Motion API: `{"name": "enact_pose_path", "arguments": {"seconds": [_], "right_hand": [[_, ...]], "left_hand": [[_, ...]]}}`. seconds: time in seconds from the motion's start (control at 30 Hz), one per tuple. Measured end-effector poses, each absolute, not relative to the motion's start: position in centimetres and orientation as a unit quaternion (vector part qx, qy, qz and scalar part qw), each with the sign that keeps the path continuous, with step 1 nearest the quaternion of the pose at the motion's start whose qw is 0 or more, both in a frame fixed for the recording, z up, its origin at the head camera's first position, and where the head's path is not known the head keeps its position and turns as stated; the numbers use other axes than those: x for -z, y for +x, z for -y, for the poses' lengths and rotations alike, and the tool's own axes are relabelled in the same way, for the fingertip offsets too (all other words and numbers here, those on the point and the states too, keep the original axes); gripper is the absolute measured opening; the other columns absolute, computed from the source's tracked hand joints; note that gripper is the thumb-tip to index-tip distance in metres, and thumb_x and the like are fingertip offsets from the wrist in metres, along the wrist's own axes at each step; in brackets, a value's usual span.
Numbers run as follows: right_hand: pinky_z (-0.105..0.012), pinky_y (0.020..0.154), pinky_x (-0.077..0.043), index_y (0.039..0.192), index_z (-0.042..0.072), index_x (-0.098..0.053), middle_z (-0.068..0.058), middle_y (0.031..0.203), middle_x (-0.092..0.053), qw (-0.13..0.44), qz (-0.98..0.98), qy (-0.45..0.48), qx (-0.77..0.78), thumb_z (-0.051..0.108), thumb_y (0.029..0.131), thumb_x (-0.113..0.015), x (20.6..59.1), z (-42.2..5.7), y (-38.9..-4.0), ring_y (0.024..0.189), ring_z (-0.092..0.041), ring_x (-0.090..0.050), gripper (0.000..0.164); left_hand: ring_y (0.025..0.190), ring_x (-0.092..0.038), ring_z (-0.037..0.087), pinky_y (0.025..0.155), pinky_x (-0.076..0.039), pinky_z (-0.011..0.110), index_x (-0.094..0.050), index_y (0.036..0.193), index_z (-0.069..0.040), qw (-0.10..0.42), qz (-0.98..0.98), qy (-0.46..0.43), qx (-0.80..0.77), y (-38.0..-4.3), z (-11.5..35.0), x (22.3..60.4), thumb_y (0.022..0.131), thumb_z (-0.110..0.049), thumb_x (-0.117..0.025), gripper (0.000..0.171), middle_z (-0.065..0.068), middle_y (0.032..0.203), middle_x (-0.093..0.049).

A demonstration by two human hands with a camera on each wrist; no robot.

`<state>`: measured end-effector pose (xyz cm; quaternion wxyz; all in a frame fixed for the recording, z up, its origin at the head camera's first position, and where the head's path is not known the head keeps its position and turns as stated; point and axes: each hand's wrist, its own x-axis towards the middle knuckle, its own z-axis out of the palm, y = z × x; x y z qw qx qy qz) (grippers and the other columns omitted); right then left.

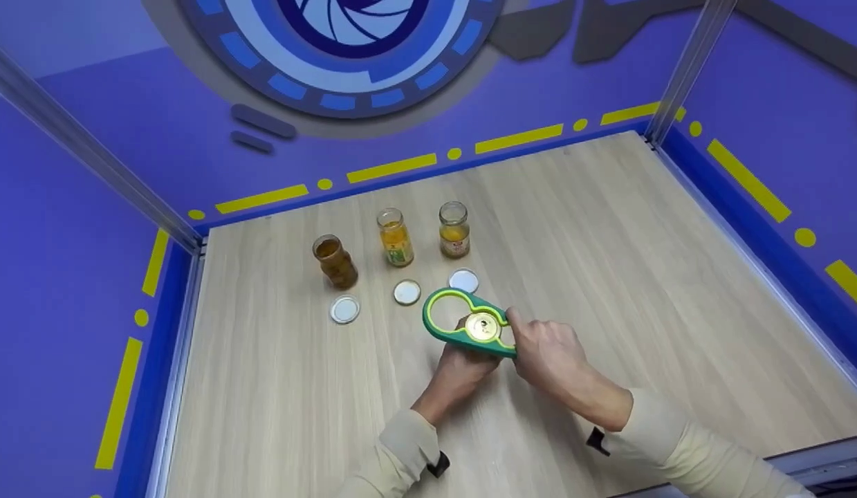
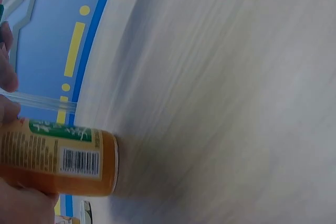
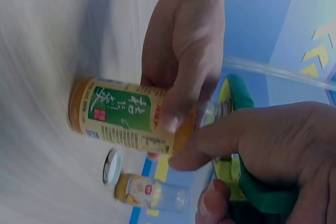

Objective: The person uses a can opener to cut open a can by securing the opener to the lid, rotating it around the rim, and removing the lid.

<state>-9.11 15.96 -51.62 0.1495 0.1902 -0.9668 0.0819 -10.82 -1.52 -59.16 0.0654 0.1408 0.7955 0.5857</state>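
Observation:
My left hand (image 1: pixel 463 373) holds a glass jar of orange contents, its fingers around the side below the lid. In the right wrist view, the jar (image 3: pixel 115 111) has a cream and green label. A gold lid (image 1: pixel 483 327) tops it, sitting inside an opening of a green jar opener (image 1: pixel 463 339) with a lime-yellow inner edge. The opener's right end is gripped by my right hand (image 1: pixel 553 353). In the right wrist view, the right index finger points along the jar. A barcode on the label (image 2: pixel 79 161) faces the left wrist camera.
Three lidless jars stand farther back: a brown one (image 1: pixel 337 266), a yellow one (image 1: pixel 397 242) and a half-full one (image 1: pixel 454 235). In front lie three lids (image 1: pixel 345 309), pale side up. Blue-purple walls (image 1: pixel 400 131) border the wooden table (image 1: pixel 276 401).

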Motion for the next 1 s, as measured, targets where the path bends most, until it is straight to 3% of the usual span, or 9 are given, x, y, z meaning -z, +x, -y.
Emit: {"name": "enact_pose_path", "arguments": {"seconds": [0.4,0.53,0.7,0.9,1.0], "right_hand": [[-0.044,0.043,-0.052,0.1,0.0,-0.051,-0.017,0.065,-0.062,0.126,0.974,0.137,-0.127,-0.002,0.076,-0.075,51.9,-14.3,-7.2,0.053,-0.031,-0.064,0.034],[-0.044,0.042,-0.052,0.099,-0.001,-0.053,-0.018,0.067,-0.064,0.127,0.973,0.14,-0.129,-0.004,0.076,-0.075,52.1,-14.7,-6.7,0.054,-0.031,-0.065,0.032],[-0.039,0.04,-0.052,0.097,-0.001,-0.054,-0.015,0.066,-0.063,0.124,0.97,0.171,-0.121,-0.006,0.075,-0.074,52.2,-15.6,-6.1,0.052,-0.026,-0.064,0.03],[-0.033,0.038,-0.046,0.094,0.004,-0.052,-0.006,0.059,-0.056,0.118,0.96,0.237,-0.088,-0.005,0.074,-0.073,52.2,-17.0,-6.7,0.048,-0.015,-0.054,0.03],[-0.033,0.038,-0.045,0.093,0.005,-0.051,-0.004,0.059,-0.055,0.116,0.95,0.28,-0.077,-0.004,0.074,-0.072,52.1,-17.9,-7.0,0.048,-0.016,-0.055,0.03]], "left_hand": [[0.123,-0.058,0.014,0.112,-0.043,0.037,-0.052,0.135,-0.006,0.027,-0.809,0.138,-0.571,-10.7,1.4,59.6,0.09,-0.018,-0.081,0.055,0.001,0.131,-0.063],[0.124,-0.056,0.013,0.115,-0.04,0.038,-0.053,0.137,-0.012,0.051,-0.796,0.131,-0.589,-10.0,1.4,59.9,0.091,-0.018,-0.08,0.054,-0.003,0.133,-0.061],[0.128,-0.055,0.013,0.115,-0.04,0.035,-0.053,0.141,-0.011,0.086,-0.78,0.139,-0.604,-8.9,2.0,60.3,0.09,-0.023,-0.081,0.059,-0.002,0.136,-0.06],[0.127,-0.057,0.011,0.112,-0.043,0.033,-0.054,0.142,-0.011,0.112,-0.785,0.245,-0.558,-9.3,3.6,59.6,0.094,-0.024,-0.077,0.055,-0.001,0.136,-0.062],[0.127,-0.057,0.011,0.112,-0.042,0.032,-0.055,0.142,-0.009,0.156,-0.762,0.295,-0.555,-9.7,4.2,59.3,0.092,-0.02,-0.079,0.057,0.002,0.137,-0.063]]}}
